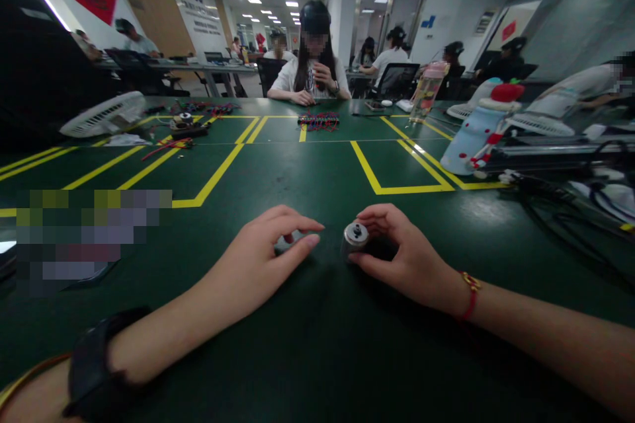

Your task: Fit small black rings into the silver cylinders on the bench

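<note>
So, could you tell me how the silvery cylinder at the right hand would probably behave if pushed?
The silvery cylinder looks metallic and rigid, so it probably won't give under the right hand. Its smooth-looking side may be a little slippery. Being round-walled, it would likely roll if knocked over from upright.

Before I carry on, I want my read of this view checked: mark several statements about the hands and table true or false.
1. The right hand has its fingers around the metal cylinder. True.
2. The left hand touches the cylinder. False: there is a gap between them.
3. The cylinder lies on its side. False: it is upright, end face up.
4. A blue bottle is on the right side of the table. True.
</note>
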`<control>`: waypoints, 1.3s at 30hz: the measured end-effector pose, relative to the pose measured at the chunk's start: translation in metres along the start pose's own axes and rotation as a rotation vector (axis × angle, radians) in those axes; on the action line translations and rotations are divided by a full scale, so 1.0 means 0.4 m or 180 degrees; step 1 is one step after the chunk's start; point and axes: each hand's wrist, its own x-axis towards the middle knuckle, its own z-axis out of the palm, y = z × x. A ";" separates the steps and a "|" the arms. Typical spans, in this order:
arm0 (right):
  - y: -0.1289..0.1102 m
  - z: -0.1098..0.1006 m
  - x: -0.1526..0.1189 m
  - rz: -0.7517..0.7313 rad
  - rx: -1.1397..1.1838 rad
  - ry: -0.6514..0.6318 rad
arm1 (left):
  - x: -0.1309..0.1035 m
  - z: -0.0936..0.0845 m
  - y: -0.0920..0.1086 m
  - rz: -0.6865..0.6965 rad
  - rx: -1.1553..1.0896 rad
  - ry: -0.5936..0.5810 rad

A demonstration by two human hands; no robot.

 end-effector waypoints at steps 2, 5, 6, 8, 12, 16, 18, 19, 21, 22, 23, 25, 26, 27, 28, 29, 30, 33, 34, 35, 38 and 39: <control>0.006 0.002 -0.001 -0.0054 0.0080 -0.0011 | 0.026 0.023 0.042 0.0195 -0.0110 0.0013; 0.006 0.002 0.000 -0.0125 0.0117 -0.0046 | 0.063 0.045 0.082 0.0355 -0.0192 0.0065; 0.005 0.001 0.001 -0.0130 0.0116 -0.0050 | 0.073 0.047 0.089 0.0369 -0.0203 0.0089; 0.003 0.000 0.002 -0.0112 0.0115 -0.0057 | 0.083 0.042 0.096 0.0340 -0.0228 0.0171; 0.002 0.001 0.003 -0.0058 0.0108 -0.0028 | 0.072 0.021 0.084 0.0096 -0.0226 0.0393; 0.000 0.002 0.003 -0.0065 0.0009 0.0049 | 0.041 0.039 0.038 -0.0232 -0.0046 0.0054; -0.002 0.000 0.003 -0.0069 -0.0029 0.0031 | 0.029 0.063 0.017 -0.0247 0.0049 -0.0113; -0.002 -0.001 0.002 -0.0069 -0.0041 0.0015 | 0.026 0.075 0.010 -0.0218 0.0107 -0.0158; -0.003 -0.002 0.000 -0.0079 -0.0055 -0.0003 | 0.024 0.091 0.003 -0.0149 0.0187 -0.0209; -0.003 -0.002 -0.001 -0.0089 -0.0051 0.0000 | 0.024 0.092 0.003 -0.0131 0.0182 -0.0217; -0.003 -0.002 -0.001 -0.0094 -0.0040 0.0001 | 0.024 0.090 0.003 -0.0136 0.0140 -0.0219; -0.004 -0.002 -0.001 -0.0083 0.0005 0.0004 | 0.022 0.070 0.000 -0.0206 0.0004 -0.0184; -0.005 -0.004 -0.001 -0.0062 0.0033 -0.0002 | 0.019 0.054 -0.006 -0.0275 -0.0058 -0.0130; -0.006 -0.008 0.000 -0.0040 0.0044 -0.0006 | 0.015 0.035 -0.016 -0.0367 -0.0106 -0.0046; -0.007 -0.016 0.001 -0.0027 0.0029 0.0002 | 0.008 0.014 -0.028 -0.0492 -0.0135 0.0051; -0.007 -0.028 0.002 -0.0027 -0.0015 0.0027 | 0.000 -0.008 -0.043 -0.0648 -0.0160 0.0126; -0.006 -0.044 0.002 -0.0022 -0.0089 0.0079 | -0.009 -0.030 -0.058 -0.0841 -0.0173 0.0216; 0.017 -0.126 -0.001 0.0090 -0.0503 0.0436 | -0.038 -0.081 -0.098 -0.1380 -0.0210 0.0281; 0.032 -0.162 -0.005 0.0178 -0.0713 0.0628 | -0.046 -0.091 -0.105 -0.1468 -0.0230 0.0293; 0.049 -0.200 -0.010 0.0287 -0.0962 0.0847 | -0.052 -0.097 -0.109 -0.1503 -0.0248 0.0312; 0.112 -0.312 -0.035 0.0697 -0.1691 0.1362 | -0.060 -0.099 -0.108 -0.1438 -0.0246 0.0276; 0.132 -0.343 -0.046 0.0835 -0.1884 0.1466 | -0.060 -0.097 -0.107 -0.1408 -0.0244 0.0259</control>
